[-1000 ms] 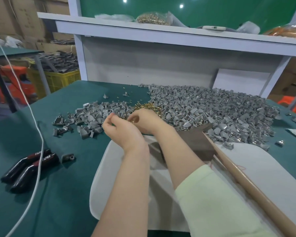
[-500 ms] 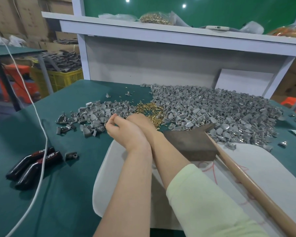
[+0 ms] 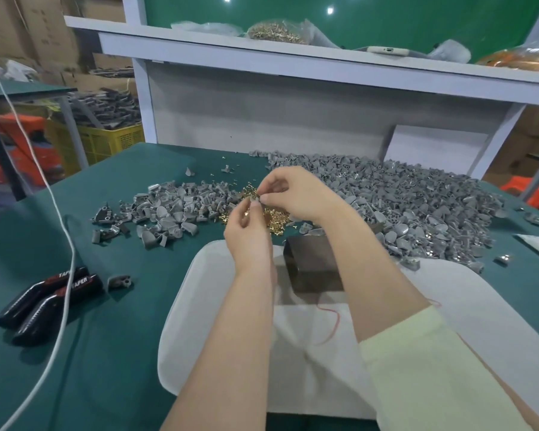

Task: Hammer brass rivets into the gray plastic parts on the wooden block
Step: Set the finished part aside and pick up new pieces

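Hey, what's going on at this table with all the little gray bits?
A person is working by hand. The left hand and right hand meet at the fingertips, pinching a small gray piece above the heap of brass rivets. The wooden block sits on the white mat, gray plastic parts piled behind it. No hammering yet.
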A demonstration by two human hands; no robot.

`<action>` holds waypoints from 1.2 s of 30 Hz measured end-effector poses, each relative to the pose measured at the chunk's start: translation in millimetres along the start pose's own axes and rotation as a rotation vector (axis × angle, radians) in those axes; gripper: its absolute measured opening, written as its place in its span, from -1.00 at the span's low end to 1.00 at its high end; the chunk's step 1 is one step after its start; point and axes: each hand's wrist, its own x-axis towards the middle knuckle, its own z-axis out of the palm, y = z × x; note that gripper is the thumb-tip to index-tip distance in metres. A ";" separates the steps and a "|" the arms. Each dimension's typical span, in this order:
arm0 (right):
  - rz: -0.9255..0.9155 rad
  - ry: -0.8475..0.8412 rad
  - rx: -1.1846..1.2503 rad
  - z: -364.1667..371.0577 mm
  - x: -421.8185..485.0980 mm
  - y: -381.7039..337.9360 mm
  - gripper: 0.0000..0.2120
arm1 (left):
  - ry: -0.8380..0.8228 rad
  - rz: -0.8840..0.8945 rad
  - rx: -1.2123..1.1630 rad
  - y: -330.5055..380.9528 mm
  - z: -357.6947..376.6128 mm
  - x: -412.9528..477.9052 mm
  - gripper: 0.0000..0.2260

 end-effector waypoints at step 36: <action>0.313 -0.026 -0.594 56.8 15.1 28.8 -0.80 | 0.126 -0.040 -0.157 4.3 1.9 -3.9 -0.85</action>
